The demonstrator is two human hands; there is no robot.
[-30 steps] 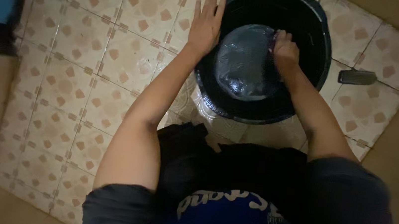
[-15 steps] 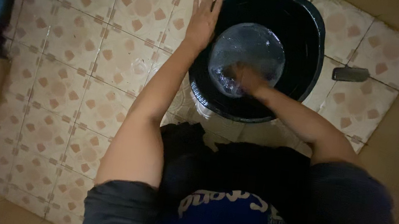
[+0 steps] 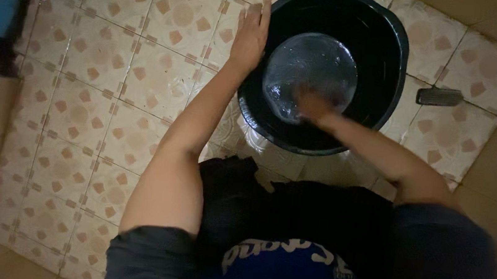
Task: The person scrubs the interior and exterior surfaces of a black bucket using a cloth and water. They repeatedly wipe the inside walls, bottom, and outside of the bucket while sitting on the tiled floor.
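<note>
Head view — left hand (image 3: pixel 249 37) flat on black basin (image 3: pixel 391 37) rim, right hand (image 3: pixel 313 105) blurred inside, grip unclear.

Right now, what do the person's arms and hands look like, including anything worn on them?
Both arms are bare from the upper arm down, with short dark grey sleeves ending above the elbows. The left hand and right hand are bare: no gloves, and no watch or bracelet shows on either wrist. The right hand is blurred, so rings cannot be ruled out.
</note>
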